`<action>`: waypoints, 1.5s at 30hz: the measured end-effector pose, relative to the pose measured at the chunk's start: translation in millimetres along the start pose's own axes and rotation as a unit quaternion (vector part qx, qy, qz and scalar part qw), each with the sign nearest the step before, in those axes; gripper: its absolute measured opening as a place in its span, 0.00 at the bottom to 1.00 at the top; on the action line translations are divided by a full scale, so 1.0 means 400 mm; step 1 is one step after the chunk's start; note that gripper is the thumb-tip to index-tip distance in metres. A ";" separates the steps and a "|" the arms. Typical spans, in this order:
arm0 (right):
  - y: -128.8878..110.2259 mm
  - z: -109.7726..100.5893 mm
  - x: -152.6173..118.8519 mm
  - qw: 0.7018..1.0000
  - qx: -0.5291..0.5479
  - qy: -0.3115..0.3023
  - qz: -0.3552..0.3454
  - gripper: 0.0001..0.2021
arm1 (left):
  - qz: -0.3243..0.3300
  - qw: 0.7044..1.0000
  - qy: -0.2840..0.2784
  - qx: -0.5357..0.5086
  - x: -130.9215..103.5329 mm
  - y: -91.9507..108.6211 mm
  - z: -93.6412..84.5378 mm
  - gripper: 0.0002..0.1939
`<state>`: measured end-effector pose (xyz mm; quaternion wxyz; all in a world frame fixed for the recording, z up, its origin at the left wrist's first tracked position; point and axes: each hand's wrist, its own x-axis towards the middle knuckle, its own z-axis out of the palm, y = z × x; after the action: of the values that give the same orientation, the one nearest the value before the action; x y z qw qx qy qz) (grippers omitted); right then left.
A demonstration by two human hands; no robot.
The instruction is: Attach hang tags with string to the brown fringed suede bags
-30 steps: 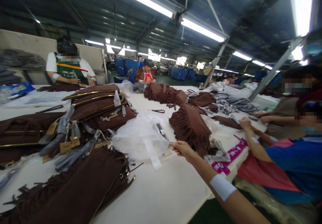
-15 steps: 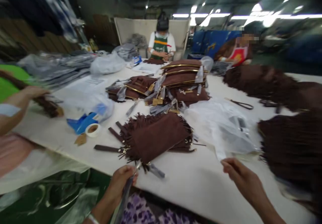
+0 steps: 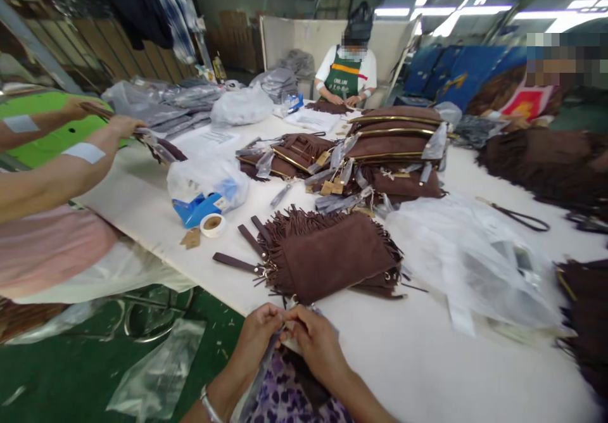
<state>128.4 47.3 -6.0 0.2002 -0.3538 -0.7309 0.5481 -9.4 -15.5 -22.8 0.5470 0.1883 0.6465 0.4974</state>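
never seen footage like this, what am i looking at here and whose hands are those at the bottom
This is one picture from a camera worn on a person's head, looking forward and down, so the two hands at the bottom edge are the wearer's own. The left hand and right hand meet at the near edge of a white table, both pinching a small metal fitting on a strap end; a clear plastic strip hangs down from them.

Just beyond the hands lies a brown fringed suede bag. Farther back sits a stack of brown bags with gold trim, to the right loose clear plastic bags, and to the left a blue tape dispenser with a tape roll.

The arms at far left belong to a co-worker, and another person in a green apron works at the far end.
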 end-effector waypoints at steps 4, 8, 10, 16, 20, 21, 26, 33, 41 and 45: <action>0.004 0.013 0.014 0.998 -0.061 0.009 -0.012 0.11 | 0.008 1.000 0.001 0.008 -0.013 0.019 0.001 0.09; 0.011 0.023 0.022 0.991 -0.128 0.015 -0.042 0.10 | 0.018 1.000 -0.018 -0.013 -0.021 0.035 -0.004 0.08; 0.008 0.023 0.022 0.988 -0.142 0.008 -0.050 0.11 | 0.024 0.999 -0.028 -0.026 -0.021 0.036 -0.007 0.08; -0.024 0.009 0.021 0.968 -0.248 -0.025 -0.033 0.11 | 0.026 0.999 -0.023 -0.026 -0.010 0.021 -0.010 0.11; -0.042 0.003 0.026 0.943 -0.327 -0.041 -0.034 0.11 | 0.027 0.999 -0.019 -0.021 0.000 0.004 -0.010 0.12; -0.044 0.002 0.027 0.940 -0.338 -0.044 -0.036 0.10 | 0.026 0.999 -0.020 -0.022 0.001 0.000 -0.011 0.13; -0.037 0.006 0.033 0.934 -0.352 -0.050 -0.039 0.08 | 0.029 0.999 -0.007 -0.019 0.007 -0.020 -0.006 0.19; -0.048 0.006 0.043 0.921 -0.381 -0.077 -0.022 0.10 | 0.037 0.999 0.030 0.006 0.006 -0.025 0.011 0.20; -0.039 0.000 0.048 0.923 -0.370 -0.087 -0.053 0.09 | 0.010 1.000 0.017 -0.016 0.016 -0.048 0.001 0.21; -0.026 -0.007 0.047 0.932 -0.349 -0.085 -0.053 0.08 | 0.003 0.999 0.013 -0.034 0.009 -0.038 0.001 0.20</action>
<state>114.6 61.4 2.8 0.0301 -0.3145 -0.9081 0.2747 -5.7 -19.3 -37.5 0.5428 0.1653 0.6357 0.5233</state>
